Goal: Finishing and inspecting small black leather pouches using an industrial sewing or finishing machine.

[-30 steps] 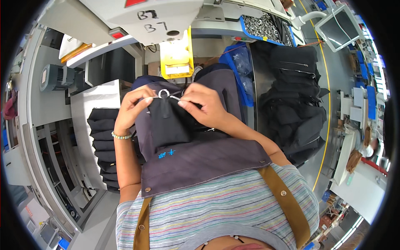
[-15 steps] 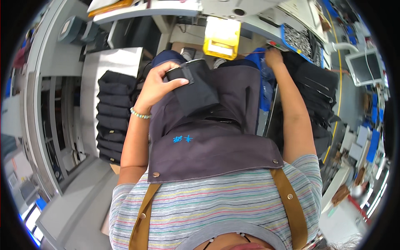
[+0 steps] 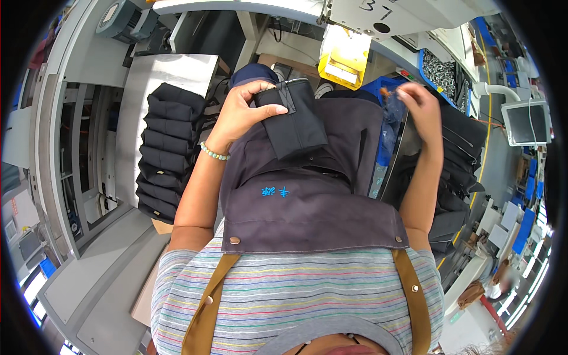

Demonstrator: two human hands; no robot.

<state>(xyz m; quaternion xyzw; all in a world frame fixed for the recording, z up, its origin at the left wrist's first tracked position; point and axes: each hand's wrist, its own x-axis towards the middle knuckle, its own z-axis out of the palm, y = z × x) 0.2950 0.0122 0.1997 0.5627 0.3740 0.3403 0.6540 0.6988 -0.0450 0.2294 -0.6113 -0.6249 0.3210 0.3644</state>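
My left hand (image 3: 248, 109) grips a black fabric pouch (image 3: 296, 127) by its upper edge, thumb on the near side and fingers behind. The pouch hangs over my dark apron (image 3: 307, 219) in front of my lap. My right hand (image 3: 419, 103) is raised at the right, above a blue bin (image 3: 387, 127) lined with clear plastic. Its fingers are bent together, and a small orange item (image 3: 386, 92) shows beside the fingertips. Whether they pinch that item I cannot make out.
A row of folded black pieces (image 3: 168, 148) lies on the metal table (image 3: 127, 124) at the left. Ahead are a yellow bin (image 3: 343, 62) and a white machine (image 3: 408, 18). A blue tray of metal parts (image 3: 438, 74) and stacked black bags (image 3: 461, 139) are at the right.
My right hand has drawn back from the spot beyond the blue bin, its elbow more bent. My left hand still holds the black pouch, and the whole view has shifted slightly.
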